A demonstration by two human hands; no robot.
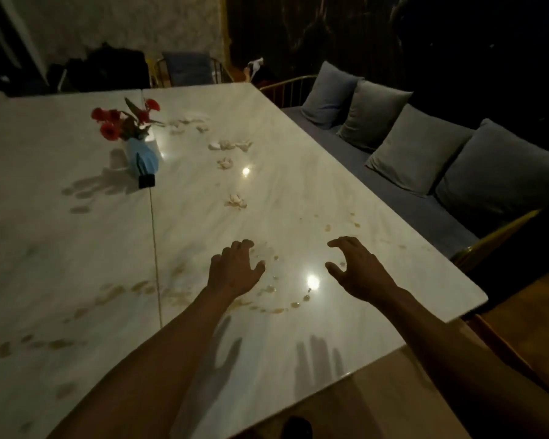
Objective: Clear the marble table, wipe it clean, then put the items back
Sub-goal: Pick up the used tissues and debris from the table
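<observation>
Marble desk [298, 160] still loaded: flower vase [141, 150] at 10 o'clock, pale petals [235, 201] at 12. Left hand [235, 270] and right hand [358, 267] loosely curled, holding nothing. Lift vase upright first, then gather petals inward.
</observation>
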